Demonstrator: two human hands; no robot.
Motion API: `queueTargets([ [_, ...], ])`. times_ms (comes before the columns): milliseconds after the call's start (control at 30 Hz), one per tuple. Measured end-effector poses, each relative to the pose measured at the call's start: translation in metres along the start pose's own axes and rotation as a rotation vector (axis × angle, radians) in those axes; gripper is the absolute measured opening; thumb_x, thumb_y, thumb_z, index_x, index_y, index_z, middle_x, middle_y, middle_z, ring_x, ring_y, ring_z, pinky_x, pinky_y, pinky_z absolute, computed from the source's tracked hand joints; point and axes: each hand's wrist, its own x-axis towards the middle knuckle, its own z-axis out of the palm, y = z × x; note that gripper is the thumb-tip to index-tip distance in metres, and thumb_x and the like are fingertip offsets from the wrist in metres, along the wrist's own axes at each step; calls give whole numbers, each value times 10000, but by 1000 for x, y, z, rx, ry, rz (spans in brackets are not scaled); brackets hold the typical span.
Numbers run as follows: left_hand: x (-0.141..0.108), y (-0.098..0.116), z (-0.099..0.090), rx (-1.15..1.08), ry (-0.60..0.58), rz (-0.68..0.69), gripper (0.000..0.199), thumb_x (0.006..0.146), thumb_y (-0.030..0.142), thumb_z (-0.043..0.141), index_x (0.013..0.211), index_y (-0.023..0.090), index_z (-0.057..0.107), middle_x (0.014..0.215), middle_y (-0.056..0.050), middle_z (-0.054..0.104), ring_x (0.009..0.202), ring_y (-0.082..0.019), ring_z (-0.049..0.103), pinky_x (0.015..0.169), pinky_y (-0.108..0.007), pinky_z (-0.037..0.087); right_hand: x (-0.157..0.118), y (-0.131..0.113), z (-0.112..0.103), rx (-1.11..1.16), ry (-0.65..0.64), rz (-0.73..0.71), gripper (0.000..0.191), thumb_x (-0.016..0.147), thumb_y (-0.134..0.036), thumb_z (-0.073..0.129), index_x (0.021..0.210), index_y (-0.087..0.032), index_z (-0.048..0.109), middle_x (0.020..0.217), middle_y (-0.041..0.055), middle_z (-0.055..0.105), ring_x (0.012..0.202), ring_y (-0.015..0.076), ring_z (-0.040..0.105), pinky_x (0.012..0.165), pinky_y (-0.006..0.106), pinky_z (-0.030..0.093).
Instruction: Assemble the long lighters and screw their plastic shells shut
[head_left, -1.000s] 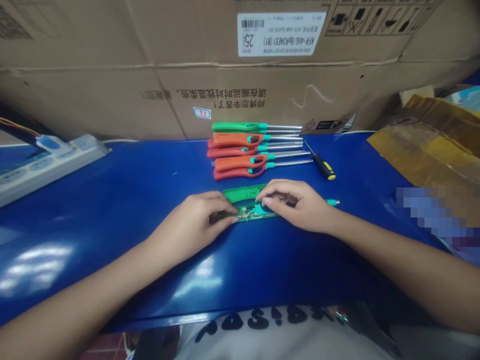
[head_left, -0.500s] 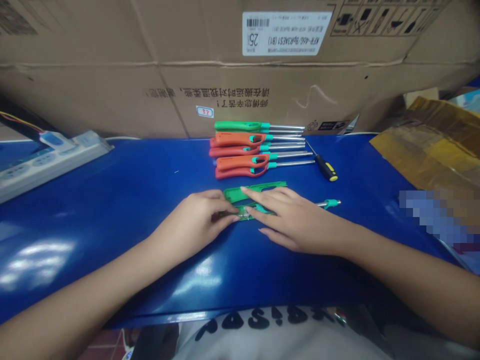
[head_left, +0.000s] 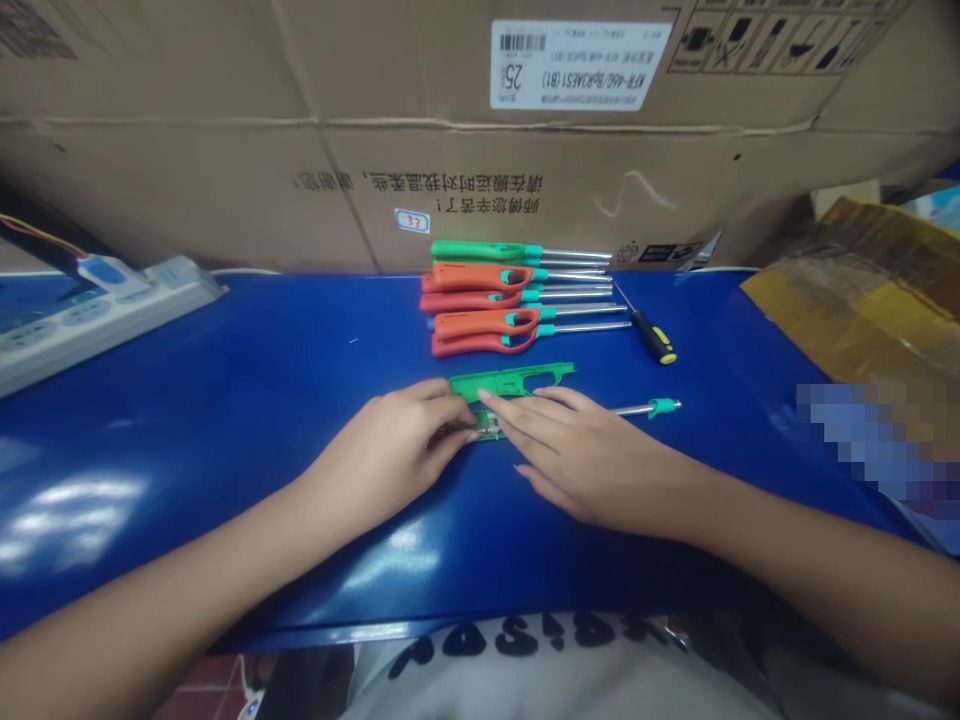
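My left hand (head_left: 401,430) pinches the left end of an opened green lighter body (head_left: 489,426), which lies on the blue table with small inner parts showing. My right hand (head_left: 592,450) rests over the middle of that body, fingers stretched out and covering much of it. Beyond my right fingers sticks out the lighter's metal tube (head_left: 631,410), with a teal collar (head_left: 663,406) near its tip. Just behind lies the other green shell half (head_left: 491,384), hollow side up. What lies under my right palm is hidden.
Several long-necked lighters (head_left: 484,325), red, orange and green, lie stacked farther back. Beside their tips is a black and yellow screwdriver (head_left: 655,338). A white power strip (head_left: 112,315) is at left, a taped carton (head_left: 847,290) at right, and a big cardboard box (head_left: 240,200) behind.
My right hand has shifted slightly down and its fingers have drawn off the rear shell half, uncovering more of it. My left hand keeps its hold in place.
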Motion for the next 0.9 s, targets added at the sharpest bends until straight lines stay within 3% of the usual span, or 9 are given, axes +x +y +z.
queueTargets([
  [333, 2, -1, -4, -43, -42, -5, 106, 956, 211, 603, 960, 206, 709, 967, -24, 678, 850, -181, 664, 721, -273, 480, 1, -4, 1, -1, -36, 49, 474, 1031, -266, 401, 1406, -13, 544, 1560, 199, 445, 1314, 308, 551, 1052, 486, 475],
  [533, 5, -4, -3, -102, -32, -11, 96, 946, 207, 621, 955, 190, 715, 939, -36, 678, 823, -174, 650, 694, -257, 471, 0, 3, 3, 88, 28, 109, 403, 1019, -258, 461, 1341, -80, 624, 1479, 162, 558, 1255, 299, 598, 1045, 477, 490],
  [700, 5, -7, -3, -174, -16, 32, 95, 942, 207, 642, 945, 181, 734, 916, -31, 695, 814, -155, 658, 707, -239, 480, -1, 8, 9, 83, 81, 82, 362, 1002, -225, 501, 1307, -99, 650, 1418, 145, 618, 1217, 295, 620, 1010, 470, 509],
  [900, 6, -9, -4, -174, 0, 101, 135, 954, 204, 640, 980, 202, 772, 943, -26, 707, 824, -136, 675, 744, -228, 493, 1, 6, 7, -9, 47, 25, 393, 1040, -229, 425, 1337, -57, 617, 1442, 156, 596, 1244, 281, 599, 1021, 458, 489],
])
